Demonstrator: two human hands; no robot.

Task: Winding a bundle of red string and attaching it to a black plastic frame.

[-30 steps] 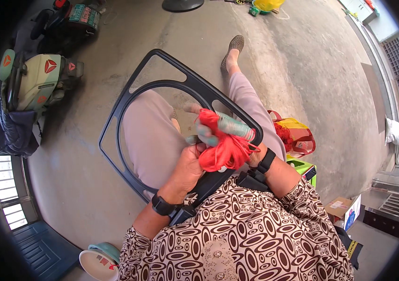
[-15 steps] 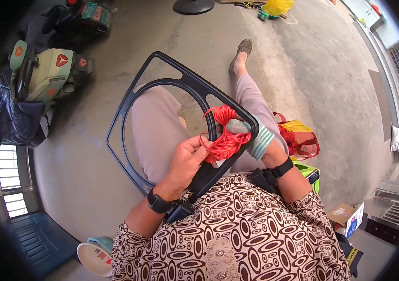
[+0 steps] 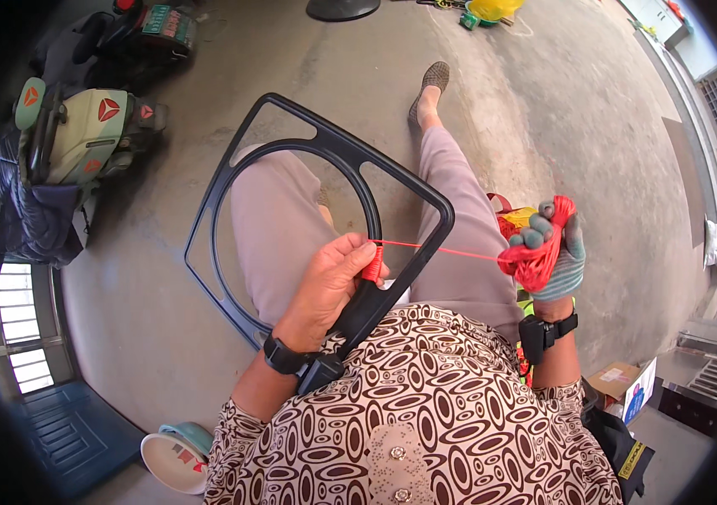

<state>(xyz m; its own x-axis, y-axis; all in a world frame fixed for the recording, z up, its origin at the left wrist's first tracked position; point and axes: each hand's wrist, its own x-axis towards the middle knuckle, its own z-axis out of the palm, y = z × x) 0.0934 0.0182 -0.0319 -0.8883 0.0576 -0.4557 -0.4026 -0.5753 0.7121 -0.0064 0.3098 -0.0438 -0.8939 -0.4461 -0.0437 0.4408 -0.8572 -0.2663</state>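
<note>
A black square frame with a round opening rests tilted across my lap. Red cord is wound in tight turns around part of its inner ring. My bare left hand pinches the ring at the top of these turns, thumb on the near side. Off to the right, my right hand, in a grey-green striped glove, is closed around a bundle of red cord. One strand of cord runs taut from the bundle, across the frame's right bar, to my left fingertips.
A red and yellow bag stands beyond my right knee. At the right lies an open cardboard box. White and blue basins sit at lower left, near a dark blue panel. Scooters stand at upper left.
My right hand has come out from behind the frame's corner and swung right with the cord bundle, drawing the strand straight. My left hand stays at the ring, where wound turns now show.
</note>
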